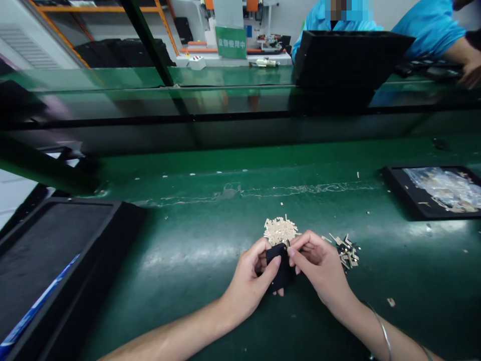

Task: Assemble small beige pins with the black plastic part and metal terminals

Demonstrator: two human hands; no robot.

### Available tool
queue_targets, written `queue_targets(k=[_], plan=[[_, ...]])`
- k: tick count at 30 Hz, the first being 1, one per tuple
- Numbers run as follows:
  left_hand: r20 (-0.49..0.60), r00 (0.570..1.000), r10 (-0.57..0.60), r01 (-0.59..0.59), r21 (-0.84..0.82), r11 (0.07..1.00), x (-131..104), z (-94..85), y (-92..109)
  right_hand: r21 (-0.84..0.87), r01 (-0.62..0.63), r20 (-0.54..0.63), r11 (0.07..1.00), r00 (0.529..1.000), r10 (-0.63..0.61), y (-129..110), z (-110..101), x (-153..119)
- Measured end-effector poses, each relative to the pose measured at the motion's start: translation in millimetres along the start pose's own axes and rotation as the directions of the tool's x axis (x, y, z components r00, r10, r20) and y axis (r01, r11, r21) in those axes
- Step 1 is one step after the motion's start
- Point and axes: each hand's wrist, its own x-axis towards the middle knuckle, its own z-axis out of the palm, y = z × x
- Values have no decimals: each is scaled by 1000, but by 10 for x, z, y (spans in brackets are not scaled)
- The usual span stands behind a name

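My left hand (255, 276) is closed round a flat black piece (280, 271), its thumb on the front face. At the upper right corner of that piece, the fingertips of my right hand (313, 260) are pinched together; a small dark bit shows there, too small to name. Just beyond the black piece lies a pile of small beige pieces (280, 229). A second heap of mixed black and beige parts (348, 251) lies to the right of my right hand.
A black tray with plastic bags and beige bits (402, 193) lies at the right. Large black foam trays (128, 215) stand at the left. Across the green table (195, 225), a person in blue (428, 35) sits behind a black box (345, 60).
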Motion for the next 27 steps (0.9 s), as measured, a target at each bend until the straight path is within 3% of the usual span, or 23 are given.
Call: queue_targets(k=[11,27], plan=[[16,1000,-12,13,-53,999,3,-8,52,182,-111,67,977,993,101,-26,13,22],[45,999,-14,19,-106,994,9,-18,73,201,-166,41,965,986,161,-55,31,28]])
